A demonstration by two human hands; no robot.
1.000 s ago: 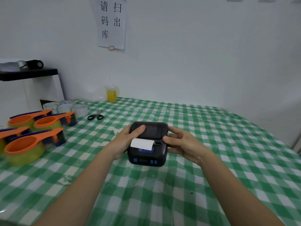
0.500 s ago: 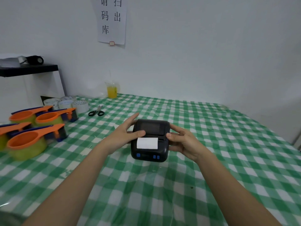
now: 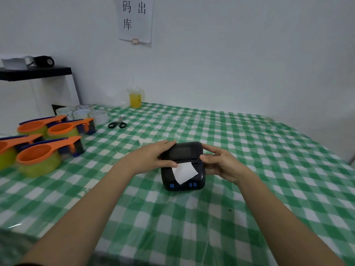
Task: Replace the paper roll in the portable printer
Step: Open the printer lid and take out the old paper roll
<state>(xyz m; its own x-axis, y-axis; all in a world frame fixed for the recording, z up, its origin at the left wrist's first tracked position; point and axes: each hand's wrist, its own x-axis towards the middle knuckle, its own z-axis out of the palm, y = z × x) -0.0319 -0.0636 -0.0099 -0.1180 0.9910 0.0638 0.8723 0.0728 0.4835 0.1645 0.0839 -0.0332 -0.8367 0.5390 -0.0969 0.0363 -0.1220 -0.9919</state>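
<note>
The black printer sits on the green checked tablecloth, lid down, with a strip of white paper sticking out of its slot and hanging over the front. Both hands grip it — the left hand wraps the left side, thumb touching the paper's edge, and the right hand clasps the right side. Tape dispensers and scissors lie well off to the left.

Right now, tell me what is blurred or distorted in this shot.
Head view: the orange tape dispensers at the left edge are motion-smeared; the table edge bows from the wide-angle lens; the printer and its paper strip are fairly sharp; lighting is soft, with faint glare on the tablecloth.
</note>
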